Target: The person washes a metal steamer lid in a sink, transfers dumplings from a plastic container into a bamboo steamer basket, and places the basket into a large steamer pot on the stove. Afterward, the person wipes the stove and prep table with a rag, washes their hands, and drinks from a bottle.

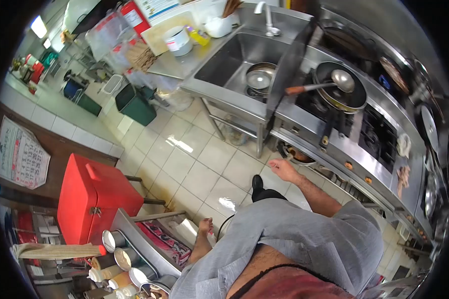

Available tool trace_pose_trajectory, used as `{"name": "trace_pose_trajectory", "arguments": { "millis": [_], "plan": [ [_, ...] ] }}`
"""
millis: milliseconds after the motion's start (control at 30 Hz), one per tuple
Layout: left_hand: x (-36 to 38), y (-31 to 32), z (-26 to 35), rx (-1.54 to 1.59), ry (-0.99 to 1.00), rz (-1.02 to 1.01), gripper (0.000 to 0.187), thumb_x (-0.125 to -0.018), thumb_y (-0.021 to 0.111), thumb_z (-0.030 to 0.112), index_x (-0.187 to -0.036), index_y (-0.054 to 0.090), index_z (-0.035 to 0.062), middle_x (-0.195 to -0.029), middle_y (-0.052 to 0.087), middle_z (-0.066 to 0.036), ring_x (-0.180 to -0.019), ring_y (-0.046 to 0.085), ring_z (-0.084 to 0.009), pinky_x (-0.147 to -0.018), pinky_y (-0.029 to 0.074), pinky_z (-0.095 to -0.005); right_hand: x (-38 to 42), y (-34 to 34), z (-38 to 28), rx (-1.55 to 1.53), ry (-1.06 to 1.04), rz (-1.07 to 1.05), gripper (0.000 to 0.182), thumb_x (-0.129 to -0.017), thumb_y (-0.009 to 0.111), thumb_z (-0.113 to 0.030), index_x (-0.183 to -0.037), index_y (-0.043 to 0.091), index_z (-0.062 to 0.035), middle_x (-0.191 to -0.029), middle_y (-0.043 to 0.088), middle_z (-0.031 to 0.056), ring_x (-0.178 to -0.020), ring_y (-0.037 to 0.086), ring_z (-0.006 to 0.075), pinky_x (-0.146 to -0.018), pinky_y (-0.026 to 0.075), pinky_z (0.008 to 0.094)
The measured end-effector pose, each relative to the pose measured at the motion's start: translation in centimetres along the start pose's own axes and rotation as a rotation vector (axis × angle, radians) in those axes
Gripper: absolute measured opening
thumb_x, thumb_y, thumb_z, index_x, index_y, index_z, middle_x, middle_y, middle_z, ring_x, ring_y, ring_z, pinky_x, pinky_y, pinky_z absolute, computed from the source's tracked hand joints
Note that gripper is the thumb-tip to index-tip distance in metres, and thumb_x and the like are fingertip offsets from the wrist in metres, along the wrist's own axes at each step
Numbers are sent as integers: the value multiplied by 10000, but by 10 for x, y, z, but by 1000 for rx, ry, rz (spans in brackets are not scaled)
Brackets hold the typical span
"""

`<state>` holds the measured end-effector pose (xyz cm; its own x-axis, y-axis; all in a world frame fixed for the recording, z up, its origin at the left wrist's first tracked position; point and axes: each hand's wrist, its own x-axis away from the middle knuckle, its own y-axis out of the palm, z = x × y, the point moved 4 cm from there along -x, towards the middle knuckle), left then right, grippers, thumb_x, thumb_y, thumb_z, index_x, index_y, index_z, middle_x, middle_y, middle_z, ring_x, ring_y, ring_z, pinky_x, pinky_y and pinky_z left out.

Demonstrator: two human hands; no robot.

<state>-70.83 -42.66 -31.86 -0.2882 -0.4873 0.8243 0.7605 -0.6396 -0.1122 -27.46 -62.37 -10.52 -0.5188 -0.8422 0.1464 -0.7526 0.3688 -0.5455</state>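
Note:
Low in the view, my left hand point(206, 226) hangs beside the open drawer point(167, 215) of the metal counter, where red and black patterned cloth lies; its fingers look curled, and whether they hold anything is too small to tell. My right hand point(283, 170) is over the tiled floor, near a pan point(298, 155) on the shelf under the stove. Its fingers are loosely bent, with nothing visible in them. On the stove point(329, 144) rests a black frying pan point(329, 74), and a ladle point(342, 80) with a wooden handle lies across it.
A metal sink point(229, 57) holding a pan adjoins the stove. At the left stands a red cooler point(97, 194); behind it are a green bin point(136, 105) and white tiled floor point(184, 164). Metal containers point(124, 259) and squeeze bottles line the lower left counter.

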Motion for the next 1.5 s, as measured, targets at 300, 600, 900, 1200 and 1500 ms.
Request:
{"name": "trace_pose_trajectory", "arguments": {
  "millis": [300,600,900,1200,1500],
  "plan": [
    [-41,-20,106,-272,265,-11,207,-837,555,293,-839,564,86,-600,501,18,-453,476,-106,-395,378,-259,-176,35,-68,-68,-256,-89,265,-794,537,-81,-1049,566,-17,-922,601,151,-879,594,256,-763,471,333],
    [-139,-30,266,-185,240,62,254,-887,450,247,-932,570,28,-681,530,-24,-502,500,-106,-434,417,-231,-272,-10,-123,-209,-367,-28,228,-819,518,-85,-1029,571,-15,-953,574,127,-816,571,225,-715,458,331],
    [-161,41,592,-291,853,41,238,-864,568,221,-968,586,7,-691,526,6,-616,488,-77,-552,424,-228,-319,-38,-84,-378,-74,243,222,-817,552,-65,-1025,566,13,-863,573,47,-727,545,113,-649,447,242],
    [-153,72,909,-441,1614,331,626,-686,717,163,-1244,438,108,-1260,281,-218,-1147,314,-369,-972,291,-430,-451,-49,-125,-627,182,535,182,-830,545,-51,-1002,572,2,-771,566,8,-667,544,81,-595,455,214],
    [-202,89,972,-498,1789,450,422,-671,716,170,-1044,529,102,-1262,328,-157,-1144,292,-389,-954,294,-487,-680,-117,-310,-278,-259,488,155,-834,549,-88,-947,593,9,-771,588,43,-718,556,105,-621,447,241]
  ]
}}
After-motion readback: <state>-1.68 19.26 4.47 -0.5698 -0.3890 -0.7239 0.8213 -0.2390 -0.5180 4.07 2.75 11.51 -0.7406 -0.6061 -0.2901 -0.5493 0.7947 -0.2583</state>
